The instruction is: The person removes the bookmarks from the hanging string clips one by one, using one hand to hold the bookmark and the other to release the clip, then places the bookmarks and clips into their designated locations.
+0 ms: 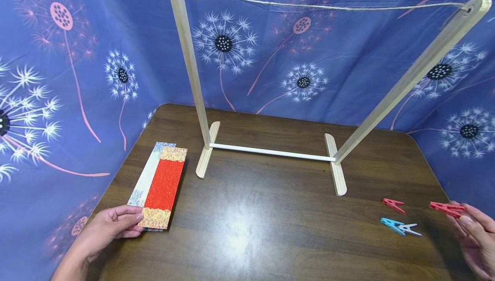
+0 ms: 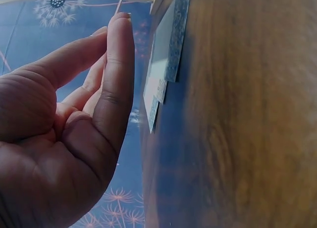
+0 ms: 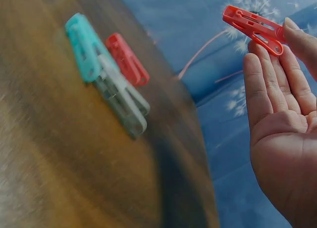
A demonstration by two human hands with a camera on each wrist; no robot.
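Observation:
At the table's left side my left hand [image 1: 104,229] pinches the near end of a red card [image 1: 164,184] with gold patterned ends. In the left wrist view the card shows only as a thin edge [image 2: 120,1] above the fingertips. White cards with blue patterned ends [image 1: 146,178] lie beneath it, fanned on the table [image 2: 168,40]. My right hand [image 1: 475,238], at the right edge, pinches a red clothespin [image 3: 252,27] between thumb and fingers, above the table. Beside it on the tabletop lie another red clothespin [image 1: 393,205], a blue one [image 1: 391,225] and a white one [image 1: 410,229].
A wooden stand spans the back of the table [image 1: 247,195]. Its left post [image 1: 189,57] and right post [image 1: 410,79] carry a string of twine [image 1: 301,5]. A white rod [image 1: 270,152] joins the feet. Blue dandelion-patterned cloth [image 1: 154,27] surrounds the table.

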